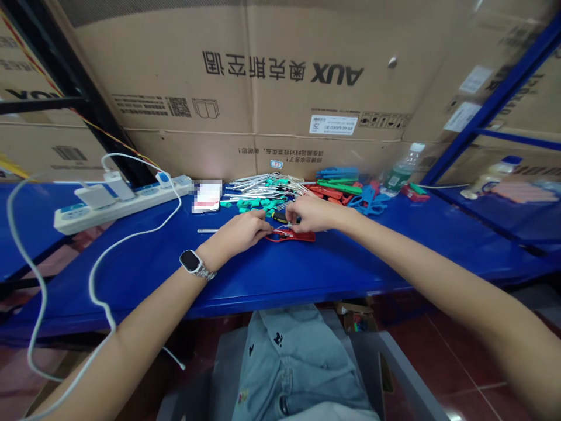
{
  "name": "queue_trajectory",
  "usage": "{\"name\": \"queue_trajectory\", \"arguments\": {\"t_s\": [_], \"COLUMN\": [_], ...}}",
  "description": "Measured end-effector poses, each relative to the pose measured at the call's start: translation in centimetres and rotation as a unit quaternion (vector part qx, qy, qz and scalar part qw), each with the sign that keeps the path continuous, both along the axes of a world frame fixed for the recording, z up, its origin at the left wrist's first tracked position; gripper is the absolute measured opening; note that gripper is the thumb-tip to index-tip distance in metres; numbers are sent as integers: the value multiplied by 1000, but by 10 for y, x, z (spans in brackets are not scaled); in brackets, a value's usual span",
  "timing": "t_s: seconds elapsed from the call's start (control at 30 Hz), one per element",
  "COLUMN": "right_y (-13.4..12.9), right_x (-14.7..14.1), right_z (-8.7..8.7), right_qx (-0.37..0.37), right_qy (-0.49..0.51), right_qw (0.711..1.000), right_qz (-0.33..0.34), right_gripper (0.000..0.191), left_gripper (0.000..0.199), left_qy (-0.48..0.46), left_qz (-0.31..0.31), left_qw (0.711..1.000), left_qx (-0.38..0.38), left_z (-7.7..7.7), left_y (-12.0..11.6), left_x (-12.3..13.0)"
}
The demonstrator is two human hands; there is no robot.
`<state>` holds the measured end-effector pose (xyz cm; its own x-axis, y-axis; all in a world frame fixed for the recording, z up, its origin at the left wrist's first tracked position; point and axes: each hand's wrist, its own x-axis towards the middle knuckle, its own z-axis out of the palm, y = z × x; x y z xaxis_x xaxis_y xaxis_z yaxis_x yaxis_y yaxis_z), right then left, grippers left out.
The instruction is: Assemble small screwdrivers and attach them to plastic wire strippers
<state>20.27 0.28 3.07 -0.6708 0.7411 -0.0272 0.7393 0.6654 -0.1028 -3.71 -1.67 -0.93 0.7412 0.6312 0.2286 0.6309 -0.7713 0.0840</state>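
Observation:
A red plastic piece (301, 235) lies on the blue table near its middle. My left hand (249, 229) is at its left end, fingers closed and pressed together; what they pinch is too small to make out. My right hand (309, 214) is just above the piece, thumb and fingertips closed on a small whitish part (288, 225). A black and yellow tool (279, 217) lies between the hands, partly hidden. Behind them is a pile of thin metal rods (258, 182) and small green pieces (245, 204).
A white power strip (70, 220) with chargers and cables is at the left, beside a phone (207, 196). Red, green and blue plastic parts (370, 200) and a bottle (400, 175) are at the right. Cardboard (280, 35) stands behind the blue table (280, 275).

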Motion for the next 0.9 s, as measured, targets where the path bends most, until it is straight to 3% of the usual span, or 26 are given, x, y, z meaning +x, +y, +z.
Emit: {"name": "queue_trajectory", "arguments": {"t_s": [0.3, 0.6, 0.9], "right_y": [-20, -53, -56], "right_x": [11, 27, 32], "right_z": [1, -32, -44], "right_qx": [-46, 126, 142], "right_qy": [51, 5, 59], "right_qw": [997, 992, 988], "right_qz": [-27, -21, -23], "right_gripper": [33, 34, 36], "left_gripper": [29, 30, 30], "left_qy": [2, 10, 18], "left_qz": [9, 8, 14], "left_qw": [1000, 1000, 1000], "left_qx": [-16, -13, -13], "left_z": [0, 0, 1], "left_y": [0, 1, 1], "left_x": [1, 2, 3]}}
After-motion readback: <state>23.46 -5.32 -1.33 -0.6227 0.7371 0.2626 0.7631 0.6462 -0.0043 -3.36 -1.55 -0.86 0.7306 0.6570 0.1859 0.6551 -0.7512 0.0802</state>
